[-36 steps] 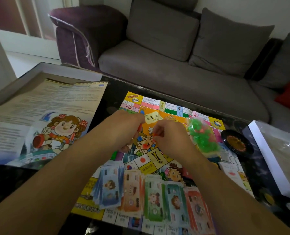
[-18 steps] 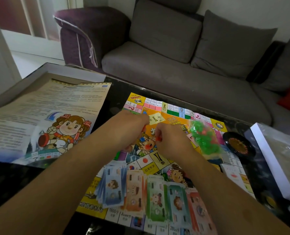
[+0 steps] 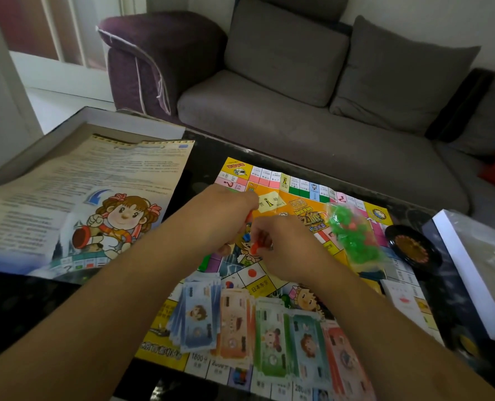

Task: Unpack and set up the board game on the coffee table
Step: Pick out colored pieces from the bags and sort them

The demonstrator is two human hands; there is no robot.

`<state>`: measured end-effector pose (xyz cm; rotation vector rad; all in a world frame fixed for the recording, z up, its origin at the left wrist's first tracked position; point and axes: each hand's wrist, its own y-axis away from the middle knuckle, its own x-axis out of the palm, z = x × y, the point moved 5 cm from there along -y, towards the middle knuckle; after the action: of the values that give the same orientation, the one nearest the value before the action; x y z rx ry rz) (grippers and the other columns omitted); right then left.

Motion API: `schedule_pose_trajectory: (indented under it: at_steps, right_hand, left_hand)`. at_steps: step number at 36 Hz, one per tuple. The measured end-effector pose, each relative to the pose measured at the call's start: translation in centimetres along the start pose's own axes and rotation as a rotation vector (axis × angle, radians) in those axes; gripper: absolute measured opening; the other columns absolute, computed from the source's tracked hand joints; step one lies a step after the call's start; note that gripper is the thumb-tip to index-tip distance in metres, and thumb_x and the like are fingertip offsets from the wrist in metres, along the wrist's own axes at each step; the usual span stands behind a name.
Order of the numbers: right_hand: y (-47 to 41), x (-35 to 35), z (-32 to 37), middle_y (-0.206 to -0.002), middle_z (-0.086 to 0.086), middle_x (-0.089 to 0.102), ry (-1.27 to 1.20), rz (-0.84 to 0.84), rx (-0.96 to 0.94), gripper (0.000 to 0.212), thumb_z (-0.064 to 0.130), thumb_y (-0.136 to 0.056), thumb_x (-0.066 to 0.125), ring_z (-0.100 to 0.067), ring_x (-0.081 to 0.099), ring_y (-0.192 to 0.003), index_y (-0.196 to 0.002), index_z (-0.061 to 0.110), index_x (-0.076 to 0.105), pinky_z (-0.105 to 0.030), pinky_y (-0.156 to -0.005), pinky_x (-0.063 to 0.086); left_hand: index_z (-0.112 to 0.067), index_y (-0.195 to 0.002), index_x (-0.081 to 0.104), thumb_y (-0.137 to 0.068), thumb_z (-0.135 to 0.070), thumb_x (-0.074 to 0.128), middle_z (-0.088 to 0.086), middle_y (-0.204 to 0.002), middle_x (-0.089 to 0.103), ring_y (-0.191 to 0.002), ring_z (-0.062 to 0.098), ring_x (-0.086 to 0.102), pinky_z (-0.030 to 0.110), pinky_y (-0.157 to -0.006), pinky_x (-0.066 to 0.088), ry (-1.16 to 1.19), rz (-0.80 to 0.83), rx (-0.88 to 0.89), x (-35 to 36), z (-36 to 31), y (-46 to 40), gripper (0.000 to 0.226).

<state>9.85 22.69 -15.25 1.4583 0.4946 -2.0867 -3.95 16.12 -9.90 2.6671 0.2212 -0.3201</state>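
Observation:
A colourful paper game board (image 3: pixel 298 206) lies unfolded on the dark glass coffee table (image 3: pixel 202 157). Both hands meet over its middle. My left hand (image 3: pixel 226 215) grips several small game pieces, with a red one showing by the thumb. My right hand (image 3: pixel 283 244) pinches a small red piece (image 3: pixel 254 248) beside a blue one. Stacks of play money (image 3: pixel 257 331) in blue, orange, green, teal and red lie in a row along the board's near edge. A clear bag of green houses (image 3: pixel 353 235) rests on the board's right part.
The printed rules sheet (image 3: pixel 90 204) lies in the box lid at left. A small black roulette wheel (image 3: pixel 412 247) and white cards (image 3: pixel 405 296) sit right of the board, next to the white box bottom (image 3: pixel 471 273). A grey sofa (image 3: pixel 327 111) stands behind the table.
My right hand has moved slightly down and toward me, away from the left, with a red piece now showing at its fingertips. The left hand stays put.

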Motion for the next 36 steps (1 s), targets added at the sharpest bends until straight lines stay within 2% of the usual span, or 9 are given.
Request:
schedule_pose_trajectory:
  at_steps: [8,12,16,19,23,26,29,32,36]
  right_hand:
    - [-0.3,-0.1,1.1,-0.08,0.004,0.061,0.136,0.049,-0.037,0.03,-0.007,-0.077,0.064,-0.019,0.059,-0.076,-0.079,0.022,0.06,-0.049,-0.065,0.059]
    - [-0.4,0.0,1.0,-0.084,0.002,0.065,0.123,0.055,-0.022,0.029,-0.006,-0.082,0.064,-0.021,0.062,-0.079,-0.082,0.023,0.061,-0.049,-0.068,0.061]
    - [-0.3,0.4,0.7,-0.079,0.002,0.065,0.122,0.042,-0.057,0.03,-0.006,-0.081,0.063,-0.021,0.062,-0.076,-0.082,0.023,0.058,-0.052,-0.067,0.06]
    - [-0.1,0.6,0.6,-0.076,0.001,0.066,0.08,0.028,-0.072,0.028,-0.004,-0.083,0.064,-0.023,0.063,-0.074,-0.083,0.023,0.058,-0.052,-0.066,0.059]
    - [1.3,-0.6,0.4,-0.084,0.007,0.072,-0.113,-0.061,0.021,0.022,0.005,-0.09,0.073,-0.014,0.069,-0.081,-0.089,0.026,0.066,-0.047,-0.076,0.061]
    - [3.5,-2.5,0.2,-0.085,0.008,0.075,-0.361,-0.186,0.157,0.023,0.009,-0.09,0.08,-0.006,0.072,-0.082,-0.087,0.028,0.069,-0.036,-0.078,0.062]
    - [6.4,-5.2,0.7,-0.089,0.008,0.078,-0.589,-0.31,0.214,0.021,0.005,-0.087,0.083,-0.007,0.075,-0.085,-0.09,0.022,0.071,-0.032,-0.081,0.063]
    - [9.3,-7.6,1.4,-0.09,0.006,0.081,-0.723,-0.397,0.208,0.021,0.001,-0.083,0.084,-0.011,0.078,-0.088,-0.092,0.015,0.072,-0.032,-0.083,0.063]
    - [12.1,-9.1,1.5,-0.09,0.003,0.081,-0.809,-0.478,0.198,0.021,0.0,-0.081,0.085,-0.016,0.079,-0.087,-0.091,0.014,0.073,-0.032,-0.082,0.064]
  left_hand:
    - [-0.014,-0.075,0.053,-0.1,-0.028,0.058,0.004,-0.063,0.047,-0.051,0.016,0.039,0.029,-0.055,0.042,0.017,0.001,-0.004,-0.2,0.0,-0.2,0.029]
    - [-0.014,-0.077,0.053,-0.1,-0.027,0.057,0.005,-0.066,0.047,-0.051,0.016,0.039,0.029,-0.055,0.043,0.004,0.0,-0.002,-0.2,0.0,-0.2,0.027]
    - [-0.014,-0.076,0.054,-0.102,-0.026,0.055,0.005,-0.067,0.047,-0.053,0.016,0.04,0.031,-0.056,0.043,-0.015,0.003,0.014,-0.2,-0.1,-0.2,0.029]
    - [-0.013,-0.074,0.054,-0.102,-0.028,0.056,0.002,-0.06,0.047,-0.049,0.015,0.039,0.028,-0.054,0.041,0.021,0.003,0.025,-0.3,0.0,-0.1,0.031]
    - [-0.013,-0.071,0.057,-0.101,-0.026,0.057,-0.001,-0.051,0.047,-0.041,0.013,0.038,0.028,-0.053,0.042,0.052,0.013,0.017,-0.1,0.1,-0.1,0.033]
    - [-0.011,-0.071,0.061,-0.099,-0.024,0.062,0.0,-0.05,0.049,-0.037,0.011,0.04,0.027,-0.051,0.047,0.031,0.038,0.028,0.0,0.3,0.1,0.031]
    - [-0.007,-0.08,0.064,-0.101,-0.021,0.062,0.004,-0.06,0.05,-0.045,0.014,0.043,0.028,-0.051,0.047,-0.003,0.174,0.1,0.6,0.2,1.2,0.025]
    - [0.002,-0.092,0.07,-0.102,-0.02,0.063,0.004,-0.063,0.048,-0.048,0.012,0.042,0.022,-0.051,0.047,-0.033,0.297,0.198,1.3,0.0,2.4,0.026]
    - [-0.002,-0.103,0.076,-0.104,-0.02,0.06,0.007,-0.068,0.043,-0.055,0.016,0.037,0.027,-0.053,0.044,0.065,0.414,0.211,3.4,-0.3,3.8,0.024]
